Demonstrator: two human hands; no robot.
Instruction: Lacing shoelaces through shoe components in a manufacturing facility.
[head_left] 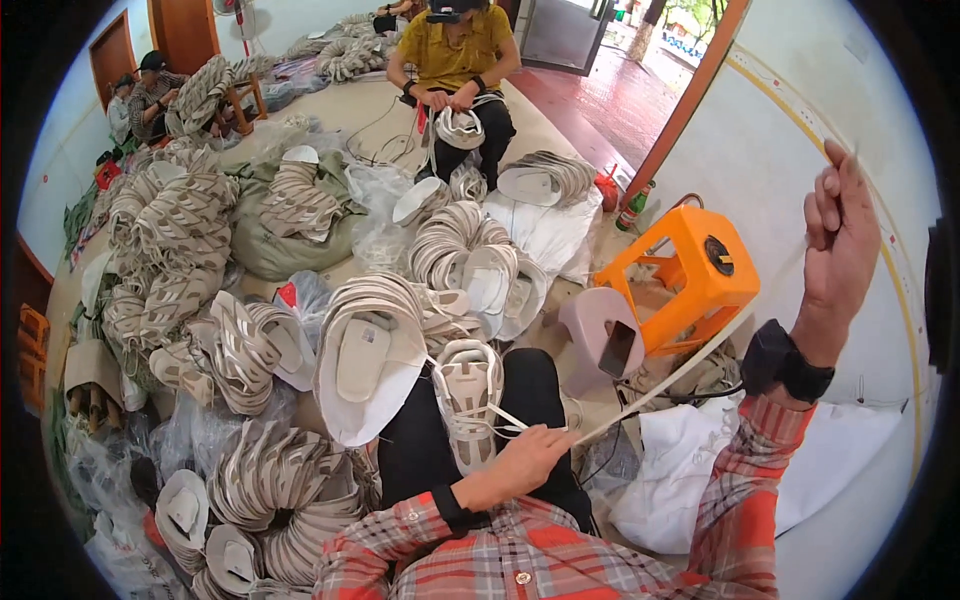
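A beige and white shoe upper [468, 395] rests on my black-trousered knee. My left hand [525, 460] pinches a flat white lace [690, 365] right beside the upper. The lace runs taut up to the right to my right hand [845, 240], which is raised high beside the wall and closed on the lace's far end. A black watch sits on my right wrist. Both sleeves are red plaid.
Stacks of shoe uppers [270, 480] and soles [365, 360] surround my knees. An orange plastic stool [695, 275] lies tipped at right, next to a pink stool with a phone [617, 348]. A person in yellow [455, 60] sits opposite; another sits far left.
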